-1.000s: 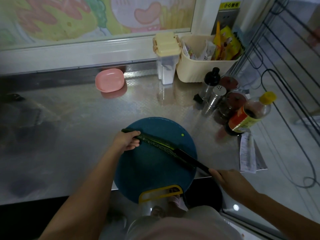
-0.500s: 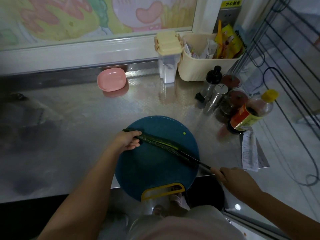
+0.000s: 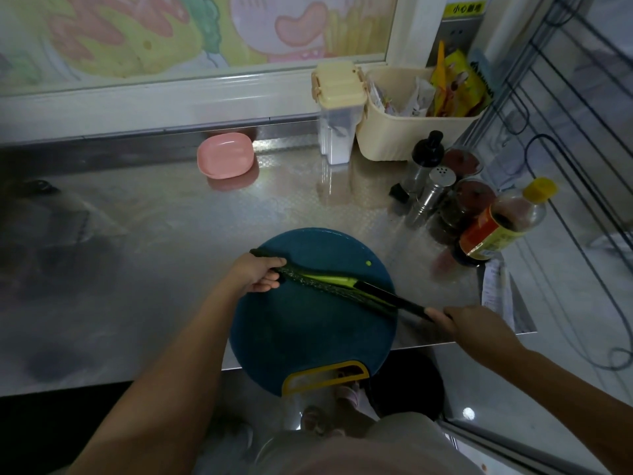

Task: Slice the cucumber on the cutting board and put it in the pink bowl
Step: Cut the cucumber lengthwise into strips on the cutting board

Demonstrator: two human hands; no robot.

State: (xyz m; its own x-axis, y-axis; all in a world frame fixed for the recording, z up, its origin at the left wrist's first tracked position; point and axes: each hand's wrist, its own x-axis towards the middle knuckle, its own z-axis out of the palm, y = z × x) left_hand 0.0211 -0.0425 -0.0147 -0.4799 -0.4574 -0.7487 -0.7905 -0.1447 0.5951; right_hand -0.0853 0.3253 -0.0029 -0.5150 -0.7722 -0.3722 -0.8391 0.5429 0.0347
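Now a lengthwise split: on the blue cutting board (image 3: 308, 341), the left hand (image 3: 257, 274) grips the cucumber (image 3: 308, 281) while the right hand (image 3: 472, 323) holds the knife (image 3: 387, 296) along it. Next, probably crosswise slices; the pink bowl (image 3: 224, 159) sits well beyond the board.

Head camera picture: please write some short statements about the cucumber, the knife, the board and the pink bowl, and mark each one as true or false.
1. The left hand grips one end of the cucumber. True.
2. The pink bowl holds cucumber slices. False: it looks empty.
3. The right hand holds the knife, whose blade lies along the cucumber. True.
4. The cutting board is square and white. False: it is round and dark teal, with a yellow handle.
5. The pink bowl stands on the cutting board. False: it stands apart from it on the steel counter, near the back wall.
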